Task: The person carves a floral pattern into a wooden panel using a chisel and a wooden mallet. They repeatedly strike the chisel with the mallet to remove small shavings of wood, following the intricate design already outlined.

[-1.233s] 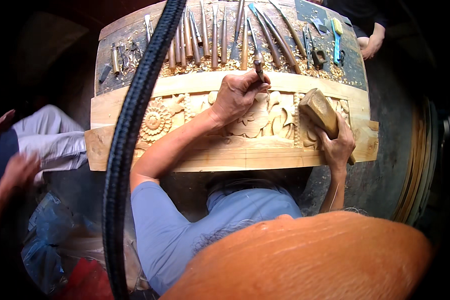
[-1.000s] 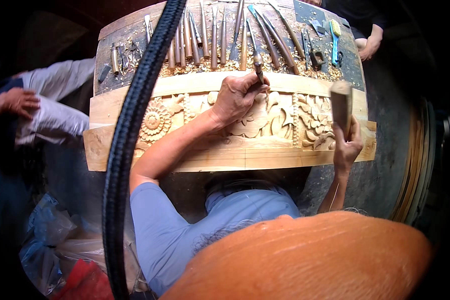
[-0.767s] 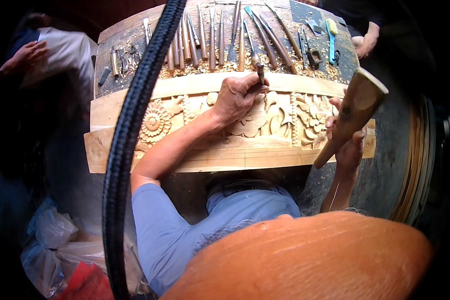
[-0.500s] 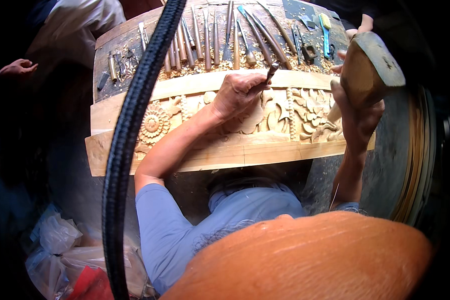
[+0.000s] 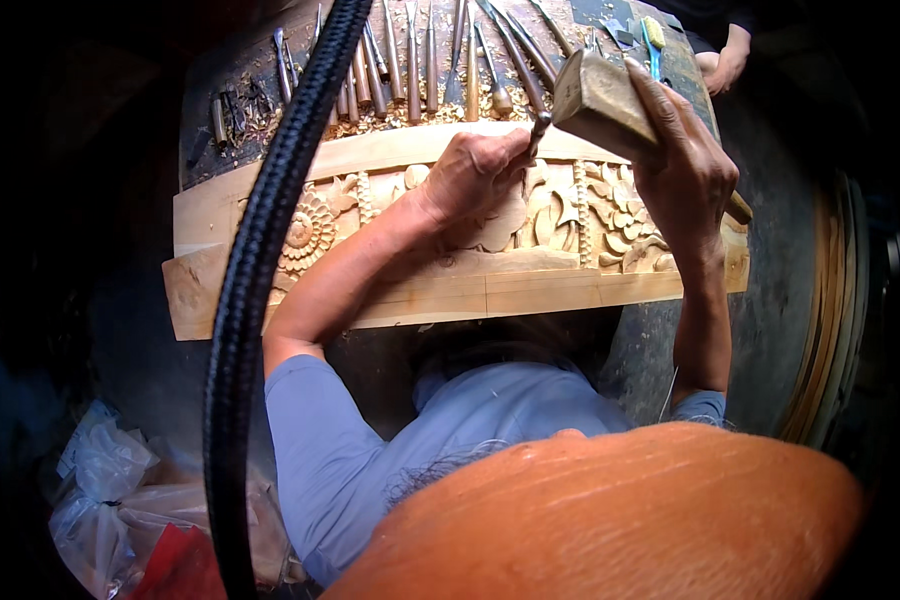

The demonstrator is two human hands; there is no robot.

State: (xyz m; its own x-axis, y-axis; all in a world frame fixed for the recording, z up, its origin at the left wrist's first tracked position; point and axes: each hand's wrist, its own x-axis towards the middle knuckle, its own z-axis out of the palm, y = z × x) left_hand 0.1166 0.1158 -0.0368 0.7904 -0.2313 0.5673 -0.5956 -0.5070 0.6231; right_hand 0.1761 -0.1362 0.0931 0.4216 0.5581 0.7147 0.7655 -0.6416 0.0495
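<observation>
The left hand (image 5: 475,172) is closed around a chisel (image 5: 537,130) whose tip is hidden on the carved wooden panel (image 5: 530,290). The right hand (image 5: 685,165) grips a wooden mallet (image 5: 595,95) just beside the chisel's head. The panel's flowers and leaves look well cut, its lower border plain. More chisels (image 5: 425,60) lie behind among wood chips (image 5: 390,112).

Only packaging in view: crumpled clear plastic bags (image 5: 110,500) heaped at the lower left, down beside the surface (image 5: 770,330). Something red (image 5: 175,562) tucked among them, possibly a wrapper, too dim to tell. No labels, signs or screens visible anywhere.
</observation>
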